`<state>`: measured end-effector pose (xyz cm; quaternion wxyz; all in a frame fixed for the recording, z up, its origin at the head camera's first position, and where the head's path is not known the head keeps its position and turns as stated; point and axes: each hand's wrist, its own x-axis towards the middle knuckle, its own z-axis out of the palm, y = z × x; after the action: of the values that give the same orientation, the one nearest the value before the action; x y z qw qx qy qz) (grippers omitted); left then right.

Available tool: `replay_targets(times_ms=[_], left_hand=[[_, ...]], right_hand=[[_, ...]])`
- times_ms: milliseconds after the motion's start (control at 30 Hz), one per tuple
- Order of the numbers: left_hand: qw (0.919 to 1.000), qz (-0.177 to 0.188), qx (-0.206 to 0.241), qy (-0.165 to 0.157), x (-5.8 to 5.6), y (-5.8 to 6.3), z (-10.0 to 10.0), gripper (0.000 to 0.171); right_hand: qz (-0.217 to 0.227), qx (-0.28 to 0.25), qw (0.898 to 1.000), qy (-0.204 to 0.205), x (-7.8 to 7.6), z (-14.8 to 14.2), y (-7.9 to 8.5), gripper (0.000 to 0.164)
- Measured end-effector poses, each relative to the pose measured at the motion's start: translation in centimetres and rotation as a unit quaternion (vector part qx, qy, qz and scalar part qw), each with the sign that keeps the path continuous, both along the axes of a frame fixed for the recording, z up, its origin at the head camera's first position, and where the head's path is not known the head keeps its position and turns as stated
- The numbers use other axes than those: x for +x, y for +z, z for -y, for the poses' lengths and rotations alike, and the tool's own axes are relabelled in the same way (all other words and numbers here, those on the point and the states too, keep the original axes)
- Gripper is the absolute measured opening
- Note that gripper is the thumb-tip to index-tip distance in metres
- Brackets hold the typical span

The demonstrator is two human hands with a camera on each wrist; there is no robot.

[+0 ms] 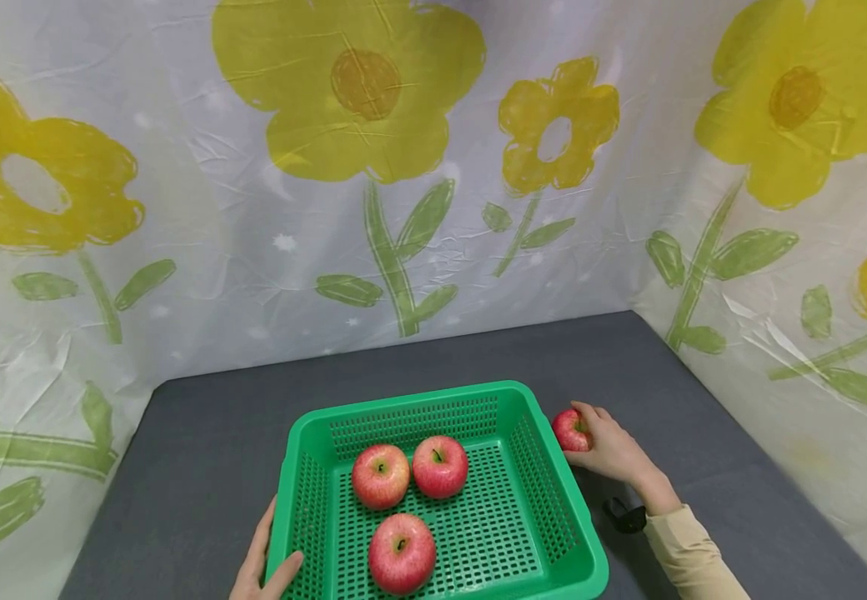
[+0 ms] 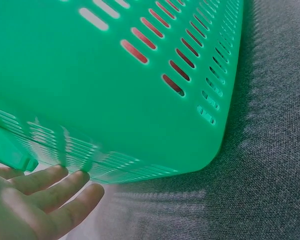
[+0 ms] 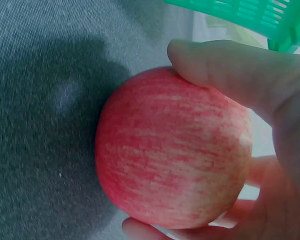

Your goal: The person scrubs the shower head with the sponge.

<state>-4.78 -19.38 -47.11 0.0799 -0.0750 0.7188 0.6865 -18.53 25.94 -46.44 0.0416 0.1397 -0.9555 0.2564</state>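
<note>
A green plastic basket (image 1: pixel 504 546) with slotted walls stands on the table, holding three red apples: one at the left back (image 1: pixel 380 476), one beside it (image 1: pixel 440 467) and one nearer the front (image 1: pixel 402 554). My left hand (image 1: pixel 264 562) holds the basket's left rim, its thumb over the edge; in the left wrist view the hand's fingers (image 2: pixel 72 197) lie against the outer wall. Outside the basket, by its right side, my right hand (image 1: pixel 611 448) grips another red apple (image 3: pixel 172 150) between thumb and fingers. Part of that apple is hidden behind the hand.
A dark grey cloth (image 1: pixel 231 433) covers the table. White curtains (image 1: pixel 201 208) printed with yellow flowers hang along the back and sides. A small black strap-like thing (image 1: pixel 624 515) shows at the right wrist.
</note>
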Motion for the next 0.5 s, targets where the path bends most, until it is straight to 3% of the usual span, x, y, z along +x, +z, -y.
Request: replay_targets(times_ms=[267,500], left_hand=[[0.9998,0.011,-0.016,-0.003,-0.3,0.2,-0.2,0.083],[0.9999,-0.003,-0.016,0.0,0.0,0.1,0.0,0.081]], right_hand=[[-0.016,0.011,0.998,-0.058,0.2,0.0,0.7,0.073],[-0.038,-0.021,0.996,-0.081,1.2,-0.1,4.5,0.075]])
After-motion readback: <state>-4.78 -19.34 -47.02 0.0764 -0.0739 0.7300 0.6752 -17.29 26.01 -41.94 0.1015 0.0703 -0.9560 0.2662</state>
